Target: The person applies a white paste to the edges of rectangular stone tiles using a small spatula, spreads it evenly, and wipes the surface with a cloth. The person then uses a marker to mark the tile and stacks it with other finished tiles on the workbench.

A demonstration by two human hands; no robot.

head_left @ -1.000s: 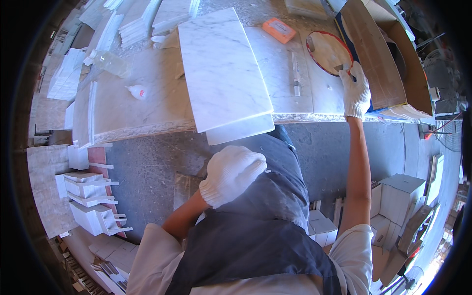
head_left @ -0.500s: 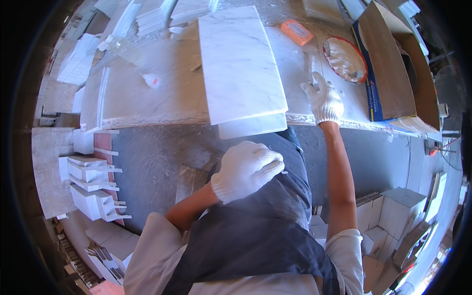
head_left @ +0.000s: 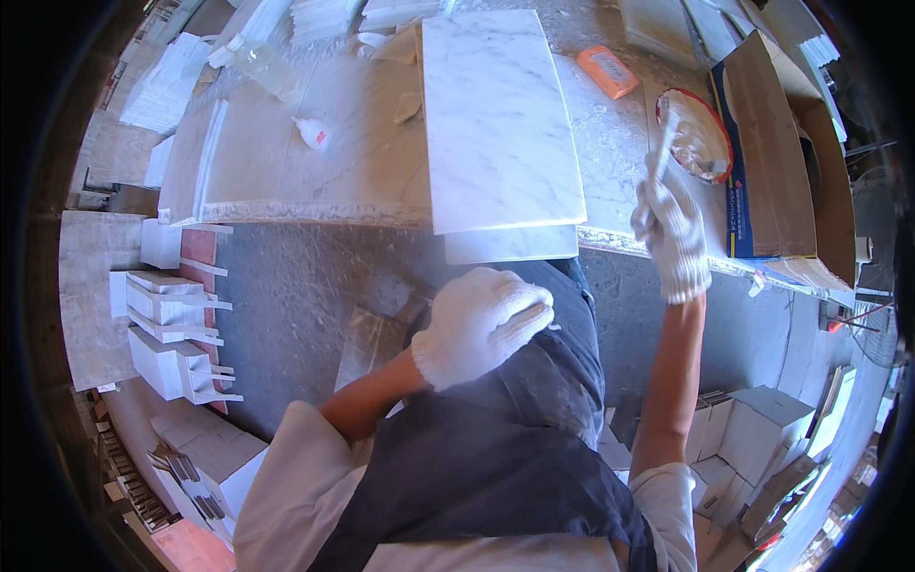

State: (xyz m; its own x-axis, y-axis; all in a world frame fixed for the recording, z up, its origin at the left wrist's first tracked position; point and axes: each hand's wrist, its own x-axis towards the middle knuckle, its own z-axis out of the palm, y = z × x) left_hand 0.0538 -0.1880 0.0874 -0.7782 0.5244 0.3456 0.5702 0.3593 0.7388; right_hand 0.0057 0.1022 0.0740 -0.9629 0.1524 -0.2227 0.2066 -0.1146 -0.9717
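Note:
My right hand (head_left: 675, 238), in a white knitted glove, grips a narrow, pale spatula-like strip (head_left: 660, 153). Its tip points away from me, at the left edge of a round, red-rimmed dish (head_left: 729, 154) of white paste (head_left: 701, 138). My gloved left hand (head_left: 481, 329) is closed in front of my apron; a small whitish bit shows at its fingertips, and what it holds is hidden. Just beyond it, a white grey-veined marble tile (head_left: 500, 124) lies on the bench, overhanging its near edge. A second tile (head_left: 512, 246) sticks out from under it.
Right of the dish stands an open cardboard box (head_left: 772, 162). An orange packet (head_left: 608, 72) lies behind. Left on the bench are a small white nozzle-like piece (head_left: 311, 133), a clear bottle (head_left: 262, 67) and tile stacks (head_left: 170, 86). More white pieces (head_left: 172, 305) sit at the lower left.
My right hand has picked up the strip from the bench and drawn it back and to the right. The bench things appear shifted rightward in view. The left hand stays closed, nearly still.

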